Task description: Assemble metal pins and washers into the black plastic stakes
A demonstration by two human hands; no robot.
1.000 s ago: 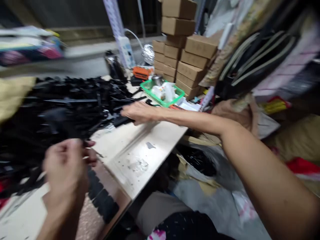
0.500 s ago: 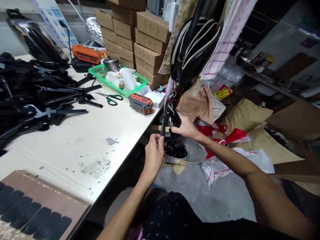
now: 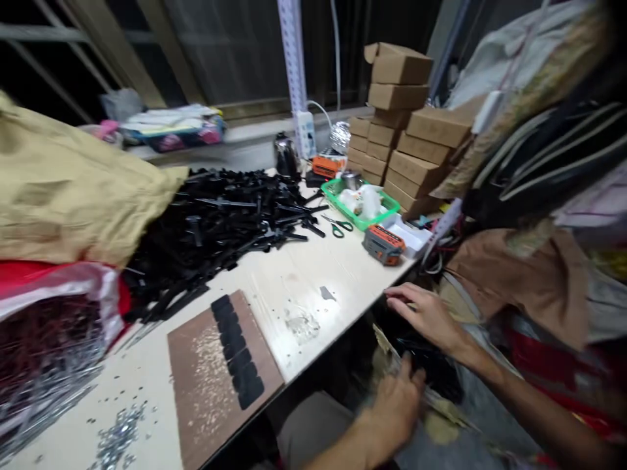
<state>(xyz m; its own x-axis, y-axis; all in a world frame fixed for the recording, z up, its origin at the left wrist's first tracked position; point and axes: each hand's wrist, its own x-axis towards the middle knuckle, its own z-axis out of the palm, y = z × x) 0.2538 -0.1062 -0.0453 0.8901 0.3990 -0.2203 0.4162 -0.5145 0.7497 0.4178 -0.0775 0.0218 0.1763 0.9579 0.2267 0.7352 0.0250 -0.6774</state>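
Observation:
My right hand hovers just off the table's right edge, fingers stretched out and holding nothing. Below it, my left hand is curled, its fingertips at a bag of black plastic parts on the floor beside the table. What those fingers grip is hidden. On the white table, a large pile of long black plastic parts covers the middle. A brown board with a row of black strips lies near the front edge.
Scissors, an orange-black battery pack and a green basket sit at the table's far right, with stacked cardboard boxes behind. A yellow sack and a red bag of metal parts fill the left. Small metal bits litter the front.
Both hands have dropped from holding a black part together in front of me. The right has opened near the table edge, and the left has gone down to the bag. The view swung left.

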